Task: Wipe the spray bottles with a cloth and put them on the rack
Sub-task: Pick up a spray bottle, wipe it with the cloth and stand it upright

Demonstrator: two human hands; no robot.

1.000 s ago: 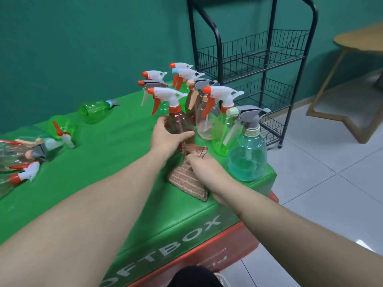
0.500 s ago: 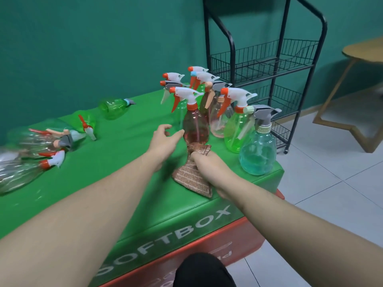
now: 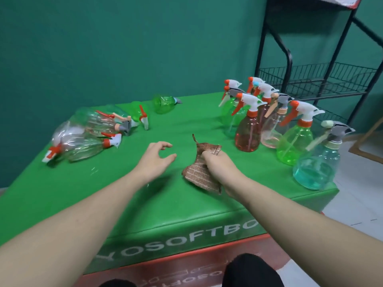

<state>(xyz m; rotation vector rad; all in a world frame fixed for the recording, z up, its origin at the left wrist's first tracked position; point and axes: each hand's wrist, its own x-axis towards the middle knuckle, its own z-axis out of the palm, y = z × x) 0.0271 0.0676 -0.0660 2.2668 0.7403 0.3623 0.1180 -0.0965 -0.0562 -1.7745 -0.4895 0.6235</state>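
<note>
Both hands are working low over the green mat [image 3: 62, 195]: my left hand [image 3: 154, 160] is hovering with fingers loosely spread and curved, holding nothing, while my right hand [image 3: 219, 168] is gripping the brown cloth [image 3: 199, 168], bunched in the fingers so a flap is hanging down toward the mat. I am keeping the cloth in the right hand, I judge, so the left is free to fetch a bottle. From my left hand, the lying bottles [image 3: 83, 137] are resting on their sides at about ten o'clock, probably the ones awaiting a wipe. At two o'clock from the cloth the upright bottles are standing in a tight cluster, the red bottle [image 3: 247, 133] nearest, then a green bottle [image 3: 294, 141] and a blue bottle [image 3: 317, 164] at three o'clock near the mat's edge. I am guessing they are grouped there because the rack [image 3: 323, 83] is standing just behind them at one o'clock, its visible wire shelf showing no bottles. One small green bottle [image 3: 164, 103] is lying alone at twelve o'clock. Next I am expecting to reach left for a lying bottle.
</note>
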